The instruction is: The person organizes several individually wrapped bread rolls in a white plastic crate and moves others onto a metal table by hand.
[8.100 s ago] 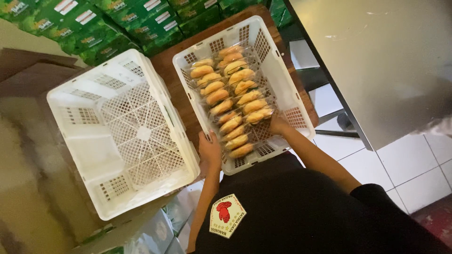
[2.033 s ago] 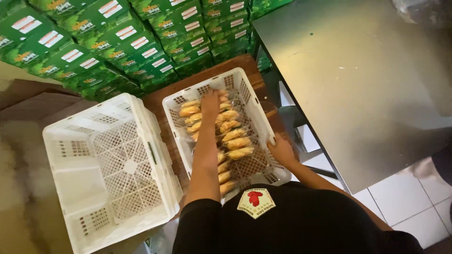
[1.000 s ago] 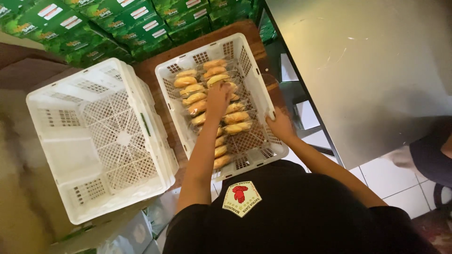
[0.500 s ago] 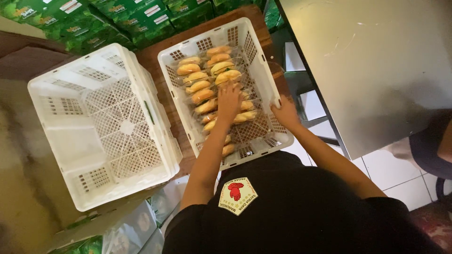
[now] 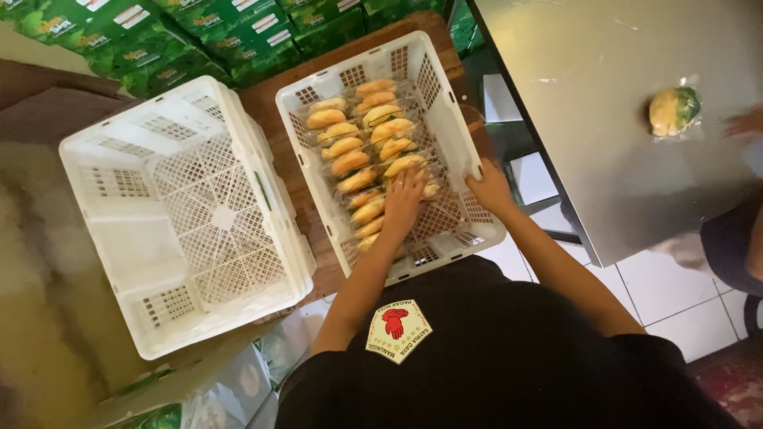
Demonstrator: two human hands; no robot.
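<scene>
While the left hand point(image 5: 404, 199) lies flat, fingers spread, on wrapped golden buns point(image 5: 359, 151) half-filling the white plastic lattice crate point(image 5: 457, 139), the right hand point(image 5: 490, 188) rests loosely on its rim, and the neighbouring white crate point(image 5: 179, 214) holds nothing.

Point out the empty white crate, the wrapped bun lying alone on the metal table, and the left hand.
empty white crate point(image 5: 119, 238), head view, bare inner wall.
wrapped bun point(image 5: 672, 110), head view, its middle.
left hand point(image 5: 404, 200), head view, back of hand.
</scene>
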